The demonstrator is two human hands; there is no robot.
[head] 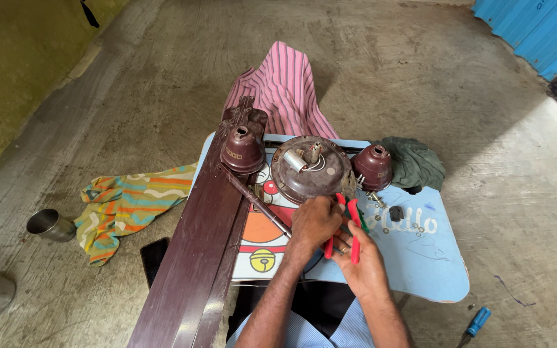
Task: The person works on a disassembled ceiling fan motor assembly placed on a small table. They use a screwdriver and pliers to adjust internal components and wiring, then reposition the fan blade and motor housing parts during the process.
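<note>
In the head view, red-handled pliers point(349, 222) are gripped in the closed right hand point(363, 263), while the left hand point(314, 222) is closed beside them at the ceiling fan motor point(311, 169) on the small blue table point(430, 267). Work on the motor's wiring appears to be in hand; a firm, steady squeeze seems called for next.

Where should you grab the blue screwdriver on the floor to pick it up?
Probably by its blue handle, the thick part of the screwdriver, coming straight down from above. It lies flat on the bare concrete floor with open space around it, and its thin metal tip points toward the picture's bottom edge.
</note>
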